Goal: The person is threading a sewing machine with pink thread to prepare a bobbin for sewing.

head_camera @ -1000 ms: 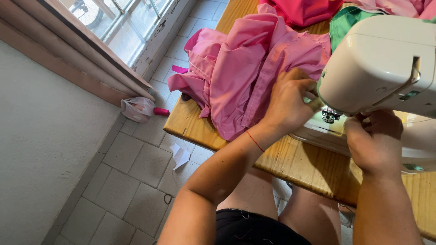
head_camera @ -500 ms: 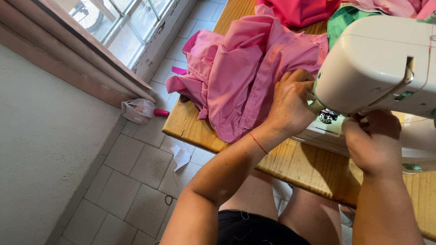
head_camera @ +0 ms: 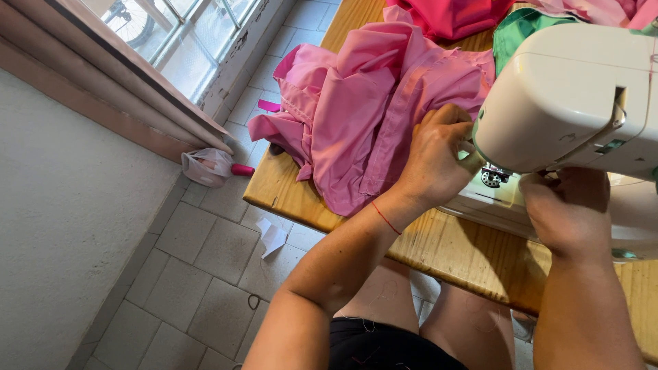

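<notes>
A white sewing machine (head_camera: 576, 96) stands on a wooden table (head_camera: 466, 250). A heap of pink cloth (head_camera: 363, 116) lies to its left and hangs over the table's edge. My left hand (head_camera: 435, 154) rests on the pink cloth right beside the machine's head, fingers curled onto the fabric. My right hand (head_camera: 565, 209) is under the machine's arm near the needle area, fingers bent; what it holds is hidden.
Dark pink cloth (head_camera: 452, 14) and green cloth (head_camera: 514, 27) lie at the table's far side. On the tiled floor are a plastic bag (head_camera: 205, 166), a pink spool (head_camera: 242, 170) and a paper scrap (head_camera: 272, 236). A window (head_camera: 171, 34) is at left.
Both hands stay at the machine with only slight shifts. The pink cloth has hardly moved.
</notes>
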